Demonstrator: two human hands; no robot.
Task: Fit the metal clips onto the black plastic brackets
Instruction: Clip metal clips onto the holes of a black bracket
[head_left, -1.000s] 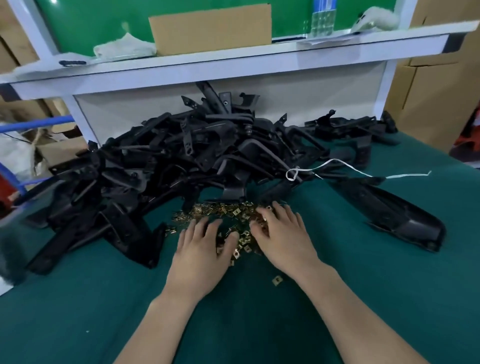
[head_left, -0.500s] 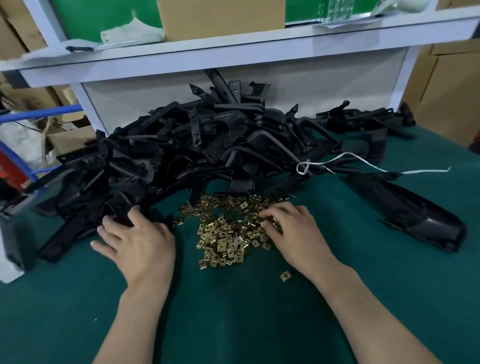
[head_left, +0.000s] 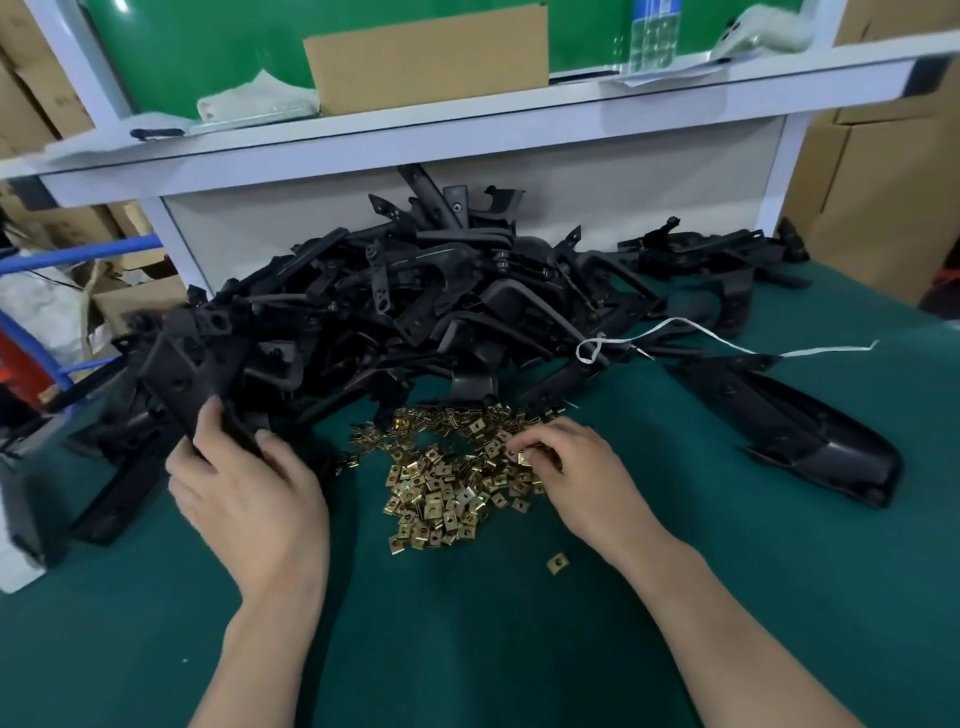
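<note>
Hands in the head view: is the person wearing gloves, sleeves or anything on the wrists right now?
No. The left hand and right hand are both bare, with no gloves, rings, watch or bands visible. The forearms are uncovered down to the bottom edge of the picture, so no sleeve shows.

The green surface (head_left: 519, 649) is covered at 12 o'clock by a big heap of black brackets (head_left: 415, 312). Gold clips (head_left: 441, 483) are piled in the middle. One lone clip (head_left: 557, 563) is seen at 5 o'clock from the pile. A long black piece (head_left: 810, 436) is laid at 3 o'clock.
</note>
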